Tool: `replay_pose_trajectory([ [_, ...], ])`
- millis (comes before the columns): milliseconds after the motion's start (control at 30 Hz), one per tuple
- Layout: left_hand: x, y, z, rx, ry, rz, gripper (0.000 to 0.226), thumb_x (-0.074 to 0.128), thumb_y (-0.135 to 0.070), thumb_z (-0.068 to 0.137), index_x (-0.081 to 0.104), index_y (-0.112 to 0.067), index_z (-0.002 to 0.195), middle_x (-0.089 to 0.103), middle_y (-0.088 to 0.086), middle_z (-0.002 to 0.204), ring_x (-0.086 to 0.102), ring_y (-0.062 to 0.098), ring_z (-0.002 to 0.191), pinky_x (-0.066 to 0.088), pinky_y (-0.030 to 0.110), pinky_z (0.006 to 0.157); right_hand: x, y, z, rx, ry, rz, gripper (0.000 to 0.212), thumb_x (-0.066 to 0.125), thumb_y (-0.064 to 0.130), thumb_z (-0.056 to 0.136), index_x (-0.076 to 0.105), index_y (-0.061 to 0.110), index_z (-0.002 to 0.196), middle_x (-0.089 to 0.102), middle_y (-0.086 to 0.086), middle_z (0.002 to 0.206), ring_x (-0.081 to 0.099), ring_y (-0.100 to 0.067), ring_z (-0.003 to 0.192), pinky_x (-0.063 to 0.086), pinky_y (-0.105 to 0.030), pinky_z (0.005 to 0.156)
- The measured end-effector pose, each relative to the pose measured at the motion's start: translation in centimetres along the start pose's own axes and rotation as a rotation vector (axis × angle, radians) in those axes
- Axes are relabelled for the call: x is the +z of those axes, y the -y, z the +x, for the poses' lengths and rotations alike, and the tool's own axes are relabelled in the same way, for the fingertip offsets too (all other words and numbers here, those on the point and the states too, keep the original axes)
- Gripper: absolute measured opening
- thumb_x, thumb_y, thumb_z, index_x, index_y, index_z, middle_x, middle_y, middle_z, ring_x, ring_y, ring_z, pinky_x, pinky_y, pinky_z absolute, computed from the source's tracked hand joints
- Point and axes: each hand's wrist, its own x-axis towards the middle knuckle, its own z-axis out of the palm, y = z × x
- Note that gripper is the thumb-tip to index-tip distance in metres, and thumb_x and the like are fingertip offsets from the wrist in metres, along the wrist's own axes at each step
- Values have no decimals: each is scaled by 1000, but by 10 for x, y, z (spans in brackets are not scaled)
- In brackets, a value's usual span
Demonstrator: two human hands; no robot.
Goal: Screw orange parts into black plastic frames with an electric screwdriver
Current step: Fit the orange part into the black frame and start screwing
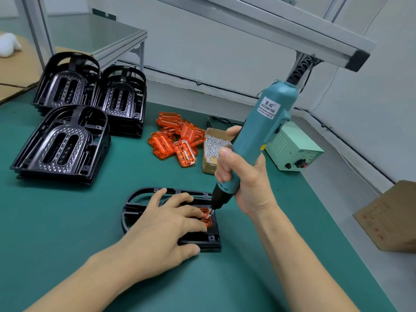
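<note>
Driving a screw into the orange part

My left hand (pixel 166 224) pressed spread on part (pixel 206 218) and frame (pixel 135 202); my right (pixel 242 176) gripped the screwdriver (pixel 258 136). Next, probably another corner screw.

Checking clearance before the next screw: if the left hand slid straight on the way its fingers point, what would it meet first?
Most likely the electric screwdriver tip: the left hand presses the orange part in the black frame, fingers pointing right toward the bit, though depth is uncertain.
</note>
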Motion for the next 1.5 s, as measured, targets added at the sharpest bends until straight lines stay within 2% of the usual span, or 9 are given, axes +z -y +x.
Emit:
replay_pose_trajectory([
  [233,0,0,-1,-14,0,-39,42,51,-57,85,51,-49,126,37,-31,140,3,-3,138,-12,37,112,1,1,-4,-39,4,-29,19,67,18,79,61,34,89,47,8,56,40,-12,46,41,-25,53],
  [533,0,0,-1,-31,35,-55,41,52,-56,85,51,-50,126,36,-33,139,2,-6,137,-12,38,114,-7,3,-10,7,-17,47,19,67,8,78,56,22,86,44,4,54,39,-12,44,42,-26,53],
  [700,-2,0,0,-39,52,-59,40,53,-55,85,52,-50,125,36,-33,139,2,-6,137,-12,39,114,-6,6,-11,-71,-153,89,24,60,3,81,53,18,98,43,5,57,39,-11,45,41,-25,53],
  [1000,-7,4,17,-54,95,26,43,49,-58,87,50,-48,128,36,-30,141,5,-3,140,-10,43,116,-25,29,1,-247,-341,227,18,59,7,87,54,21,97,45,7,60,44,-7,48,43,-23,54],
  [1067,-12,6,20,-40,108,-16,46,49,-65,83,54,-46,124,40,-31,137,12,-4,137,-6,41,117,-28,24,-2,-247,-394,206,17,60,9,87,53,21,96,45,6,60,44,-9,49,43,-23,55],
  [1133,-23,10,31,-21,46,-122,47,51,-68,79,63,-42,116,51,-28,128,31,-5,129,11,38,117,-32,19,-4,-253,-443,195,16,62,13,86,52,21,96,45,5,60,44,-10,50,43,-24,57],
  [1233,-43,14,66,-44,-162,-264,28,61,-47,85,71,-30,104,66,-15,111,54,4,108,39,35,102,-35,17,-3,-270,-507,205,14,63,18,86,52,22,94,45,5,62,45,-10,53,42,-25,58],
  [1333,-49,16,111,-162,-224,-284,18,61,-28,90,72,-23,103,69,-5,110,58,13,104,44,35,97,-37,16,-2,-281,-570,204,15,65,20,86,52,22,93,45,5,62,45,-11,54,41,-26,60],
  [1500,-24,19,169,-232,-111,-136,17,60,-25,92,73,-24,102,70,-5,111,56,19,110,34,39,104,-44,15,-6,-287,-647,157,15,65,17,89,52,22,93,45,4,65,45,-11,54,41,-27,60],
])
